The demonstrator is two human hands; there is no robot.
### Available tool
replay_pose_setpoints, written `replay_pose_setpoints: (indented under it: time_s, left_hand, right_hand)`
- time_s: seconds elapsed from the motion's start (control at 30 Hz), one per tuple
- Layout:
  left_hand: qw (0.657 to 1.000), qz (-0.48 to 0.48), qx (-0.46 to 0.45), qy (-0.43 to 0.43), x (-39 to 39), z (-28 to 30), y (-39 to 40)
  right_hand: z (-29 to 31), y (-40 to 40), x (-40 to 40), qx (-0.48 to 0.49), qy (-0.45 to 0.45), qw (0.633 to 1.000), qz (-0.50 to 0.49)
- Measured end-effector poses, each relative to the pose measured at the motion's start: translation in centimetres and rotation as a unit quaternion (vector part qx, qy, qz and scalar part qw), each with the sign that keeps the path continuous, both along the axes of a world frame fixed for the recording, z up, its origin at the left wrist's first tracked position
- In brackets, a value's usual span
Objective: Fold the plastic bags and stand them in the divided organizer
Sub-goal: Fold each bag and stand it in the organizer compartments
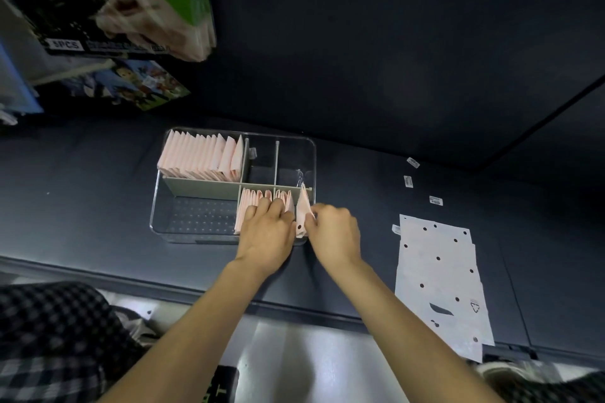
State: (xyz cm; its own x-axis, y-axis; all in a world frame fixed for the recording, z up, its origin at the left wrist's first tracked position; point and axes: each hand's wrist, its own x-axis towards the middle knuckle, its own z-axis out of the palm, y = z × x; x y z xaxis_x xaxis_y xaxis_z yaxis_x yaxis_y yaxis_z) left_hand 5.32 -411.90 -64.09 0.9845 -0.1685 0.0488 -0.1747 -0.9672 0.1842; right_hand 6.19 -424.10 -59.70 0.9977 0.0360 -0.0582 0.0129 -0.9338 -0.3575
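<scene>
I kneel at a dark padded surface (360,157) that runs left to right, with a dark wall behind it and pale floor near me. Far left, two printed boxes (98,10) lean, blurred and cut off by the frame; I can only read "5PCS" on one.

One clear organizer (157,206) sits on the surface, split by grey dividers into five compartments. The far-left one holds a row of folded pink bags (199,157) standing on edge, about a dozen; I cannot count them exactly. The two far-right compartments and the near-left one hold no bags. The near-right one holds a second row (258,198), roughly eight, partly hidden under my hands.

To the right, well apart from the organizer, lies one flat stack of unfolded bags (438,278), white with black dots; how many are in it I cannot tell, though a few edges show. Four small labels (435,200) lie scattered beyond it, print too small to read.

My left hand (266,232) lies with straight fingers pressing on the near-right row. My right hand (334,232) pinches one folded bag (302,209), standing at the right end of that row, against the organizer's right wall.
</scene>
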Motion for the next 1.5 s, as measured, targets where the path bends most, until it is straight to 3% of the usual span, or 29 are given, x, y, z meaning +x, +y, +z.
replay_pose_setpoints:
  time_s: [0.2, 0.43, 0.6, 0.7, 0.77, 0.9, 1.03, 1.17, 1.27, 1.37, 1.5]
  left_hand:
    - [0.998, 0.022, -0.062, -0.019, -0.2, -0.2, 0.2]
    - [0.993, 0.046, -0.107, -0.009, -0.1, -0.5, 0.2]
    - [0.978, 0.069, -0.192, -0.034, 0.0, -0.4, 0.4]
    - [0.98, 0.051, -0.187, -0.04, 0.0, -0.6, 0.5]
    - [0.986, 0.034, -0.159, -0.036, 0.0, -0.9, 0.5]
    - [0.994, 0.02, -0.107, -0.025, 0.0, -1.1, 0.6]
    - [0.991, 0.034, -0.105, -0.072, -0.8, 0.0, -0.6]
    - [0.976, -0.104, -0.146, -0.123, -2.8, 1.4, -3.9]
    - [0.971, -0.2, -0.13, -0.008, -5.0, 0.8, -6.8]
    - [0.969, -0.194, -0.073, 0.133, -7.2, -1.6, -8.0]
    - [0.963, -0.202, -0.038, 0.175, -8.9, -3.0, -7.4]
  right_hand:
    - [-0.3, 0.9, 0.6, -0.045, 0.014, 0.999, -0.003]
    - [-1.0, 0.5, 0.6, 0.051, 0.181, 0.982, -0.012]
    - [-1.1, 0.6, 0.7, 0.03, 0.202, 0.979, -0.005]
    - [-1.0, 0.6, 0.8, 0.083, 0.232, 0.969, -0.014]
    - [-0.7, 0.4, 0.5, 0.13, 0.22, 0.967, -0.015]
    - [-1.2, -3.1, -2.0, 0.179, 0.1, 0.978, -0.03]
    - [-2.8, -11.8, -6.5, 0.107, 0.033, 0.994, -0.004]
    - [-4.7, -20.0, -10.7, 0.019, 0.085, 0.996, 0.015]
    - [-6.0, -22.9, -12.9, -0.03, 0.129, 0.99, 0.039]
    - [-7.0, -23.9, -14.4, -0.058, 0.093, 0.991, 0.083]
    - [-6.9, -24.0, -14.9, -0.012, 0.025, 0.997, 0.073]
